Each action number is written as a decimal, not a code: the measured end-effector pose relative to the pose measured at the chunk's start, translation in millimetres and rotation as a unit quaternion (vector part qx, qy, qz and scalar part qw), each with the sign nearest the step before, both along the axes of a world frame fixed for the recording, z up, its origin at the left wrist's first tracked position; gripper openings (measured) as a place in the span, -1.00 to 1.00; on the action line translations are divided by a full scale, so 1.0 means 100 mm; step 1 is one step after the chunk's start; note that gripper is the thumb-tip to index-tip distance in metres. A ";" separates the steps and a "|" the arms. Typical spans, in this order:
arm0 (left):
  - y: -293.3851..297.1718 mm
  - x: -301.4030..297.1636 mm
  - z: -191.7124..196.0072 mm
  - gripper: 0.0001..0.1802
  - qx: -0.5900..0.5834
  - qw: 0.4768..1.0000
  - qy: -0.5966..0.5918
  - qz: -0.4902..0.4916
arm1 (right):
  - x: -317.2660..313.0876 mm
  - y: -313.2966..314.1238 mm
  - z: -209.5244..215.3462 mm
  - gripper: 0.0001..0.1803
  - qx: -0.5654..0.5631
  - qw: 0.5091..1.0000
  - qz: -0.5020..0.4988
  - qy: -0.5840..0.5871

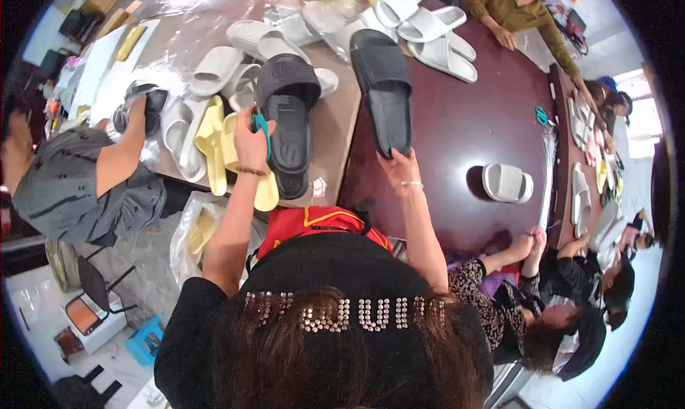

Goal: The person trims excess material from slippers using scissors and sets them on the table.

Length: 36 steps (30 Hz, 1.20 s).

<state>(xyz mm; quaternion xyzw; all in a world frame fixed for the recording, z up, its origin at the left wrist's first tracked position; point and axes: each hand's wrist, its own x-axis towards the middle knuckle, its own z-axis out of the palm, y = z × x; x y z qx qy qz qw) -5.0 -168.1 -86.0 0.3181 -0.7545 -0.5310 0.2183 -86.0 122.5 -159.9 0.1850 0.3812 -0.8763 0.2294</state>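
Black slide sandals (288, 134) are in the middle of the view, near the person's edge of the tabletop (347, 149). At far left, a co-worker in a dark grey patterned shirt (68, 184) reaches toward a dark shoe-like item (155, 108); a blue plastic stool (145, 340) is on the floor below. Next come white slides (182, 141), then yellow slides (210, 144) just beside them. The person's left hand (251, 141) is curled around teal-handled scissors (265, 132), close against the left black sandal; whether it also touches that sandal, I cannot tell. Another black sole (294, 186) shows beneath its heel. To the right, the right hand (401, 170) grips the heel end of a second black sandal (385, 99), its toe pointing away from the person. Beyond its toe lie more pale slides (442, 42). On the dark red, glossy surface (446, 152) farther right sits a light grey slide (508, 183), well apart; near the far edge lies another pair of teal scissors (541, 116). Nearer, a seated co-worker's hands (530, 242) are together.
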 end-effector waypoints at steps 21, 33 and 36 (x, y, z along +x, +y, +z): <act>1.11 -0.25 -1.10 -0.47 -0.043 0.953 -0.143 -0.263 | 0.47 0.64 -0.23 -0.62 0.688 0.624 -0.019 0.369; 1.08 0.04 -0.92 -0.50 0.030 0.968 -0.113 -0.224 | -0.44 0.19 -0.93 -0.44 0.787 0.593 0.144 0.096; 1.06 0.02 -0.96 -0.49 0.060 0.968 -0.106 -0.220 | -0.20 0.30 -0.88 -0.50 0.755 0.615 0.065 0.220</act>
